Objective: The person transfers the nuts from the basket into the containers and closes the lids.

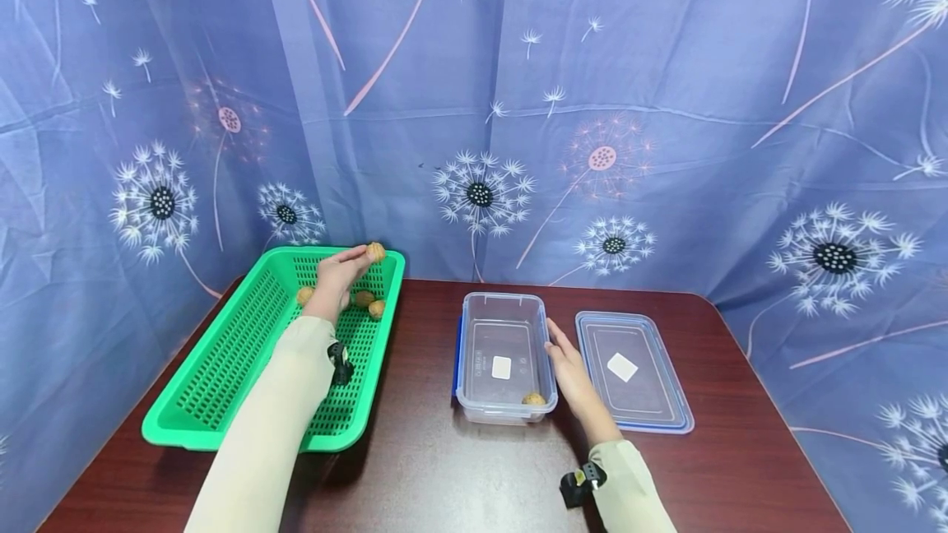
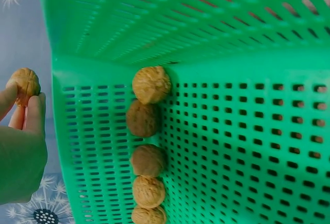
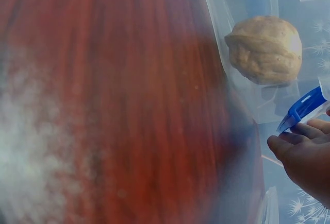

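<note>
The left hand (image 1: 339,280) pinches a walnut (image 1: 376,252) well left of the box (image 1: 485,342), so a light, steady grip until it is low inside seems best, the right hand's (image 1: 572,368) extended fingers touching the box's right side.

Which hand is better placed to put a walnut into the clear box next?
Left, most likely: the left hand pinches a walnut by the rim of the green basket, while the right hand touches the clear box, holding no walnut.
</note>
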A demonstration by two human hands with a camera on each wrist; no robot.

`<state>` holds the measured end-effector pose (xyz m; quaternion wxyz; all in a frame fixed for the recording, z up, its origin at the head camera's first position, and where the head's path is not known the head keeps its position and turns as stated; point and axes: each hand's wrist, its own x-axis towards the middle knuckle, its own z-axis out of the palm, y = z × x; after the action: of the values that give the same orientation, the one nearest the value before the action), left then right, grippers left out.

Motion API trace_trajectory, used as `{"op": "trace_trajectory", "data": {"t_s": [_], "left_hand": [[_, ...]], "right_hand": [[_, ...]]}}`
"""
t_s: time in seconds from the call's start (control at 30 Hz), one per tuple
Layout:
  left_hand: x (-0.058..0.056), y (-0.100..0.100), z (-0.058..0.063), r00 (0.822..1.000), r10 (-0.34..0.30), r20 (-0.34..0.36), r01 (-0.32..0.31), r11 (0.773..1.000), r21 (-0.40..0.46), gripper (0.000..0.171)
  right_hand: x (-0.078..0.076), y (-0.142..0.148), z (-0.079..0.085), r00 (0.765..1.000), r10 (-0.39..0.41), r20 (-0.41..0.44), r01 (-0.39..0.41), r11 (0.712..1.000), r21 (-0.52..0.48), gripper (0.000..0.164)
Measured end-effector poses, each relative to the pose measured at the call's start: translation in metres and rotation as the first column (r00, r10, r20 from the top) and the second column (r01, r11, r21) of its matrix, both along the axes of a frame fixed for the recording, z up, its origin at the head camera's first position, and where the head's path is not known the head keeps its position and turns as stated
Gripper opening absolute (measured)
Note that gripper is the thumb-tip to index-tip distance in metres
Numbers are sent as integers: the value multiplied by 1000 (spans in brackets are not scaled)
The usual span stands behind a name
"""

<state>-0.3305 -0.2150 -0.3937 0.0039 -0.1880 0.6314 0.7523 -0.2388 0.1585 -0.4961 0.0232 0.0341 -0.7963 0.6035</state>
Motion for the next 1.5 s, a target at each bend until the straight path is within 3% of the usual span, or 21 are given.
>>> {"op": "trace_trajectory", "data": {"t_s": [0.33,0.53,0.67,1.07,1.23,1.5], "left_hand": [[9,14,32,999,-52,-12,52,998,46,47],[9,29,43,998,-63,1,63,995,77,46],[7,40,47,997,-74,-28,77,988,135,47],[-4,87,41,990,-44,-131,75,967,243,46],[-1,110,37,983,-63,-171,104,963,249,43],[13,143,31,971,-144,-191,188,953,239,40]], "right_hand": [[2,-1,3,1000,8,2,-8,1000,3,49],[3,-1,5,1000,13,2,-13,1000,-8,49],[2,-2,4,1000,6,5,-6,1000,-13,49],[0,-1,0,1000,2,13,-1,1000,-10,50],[1,0,0,1000,6,15,-5,1000,-14,50],[0,0,-2,1000,5,9,-5,1000,-19,50]]}}
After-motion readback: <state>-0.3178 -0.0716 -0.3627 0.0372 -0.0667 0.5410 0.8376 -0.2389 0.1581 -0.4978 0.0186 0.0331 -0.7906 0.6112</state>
